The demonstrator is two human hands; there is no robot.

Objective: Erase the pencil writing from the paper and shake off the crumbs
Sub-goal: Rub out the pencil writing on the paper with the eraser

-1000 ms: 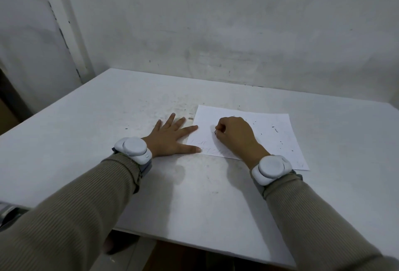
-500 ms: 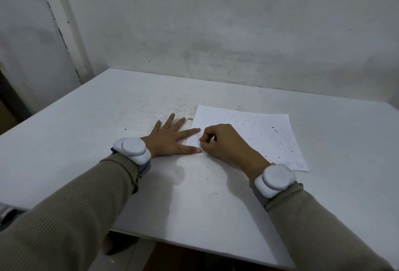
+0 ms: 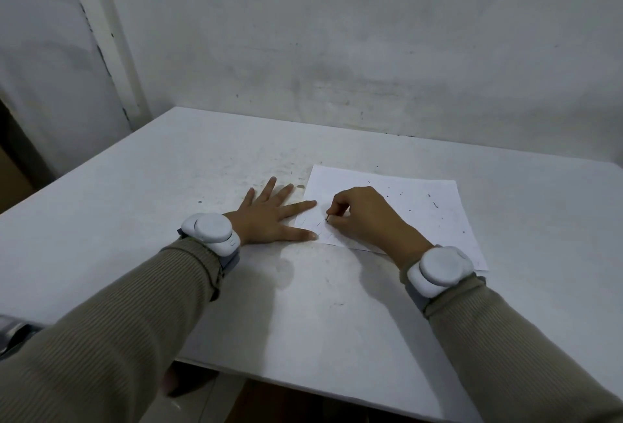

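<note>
the fingers [image 3: 338, 203] of the right hand [image 3: 365, 218] curl round a small, mostly hidden eraser [image 3: 327, 219] pressed to the paper [image 3: 408, 202]. the left hand [image 3: 266, 217] lies flat, its fingers spread wide, forefinger and thumb tips on the sheet's left edge. dark crumbs [image 3: 435, 205] dot the paper, which lies on the white worktop [image 3: 161, 220].

White paper [image 3: 421, 223] flecked with dark crumbs [image 3: 436, 205], on smudged white table [image 3: 135, 220]. Ribbed khaki sleeves [image 3: 135, 338], white wrist trackers [image 3: 212, 230] on grey straps [image 3: 232, 261]. Stained grey-white wall [image 3: 371, 51].
</note>
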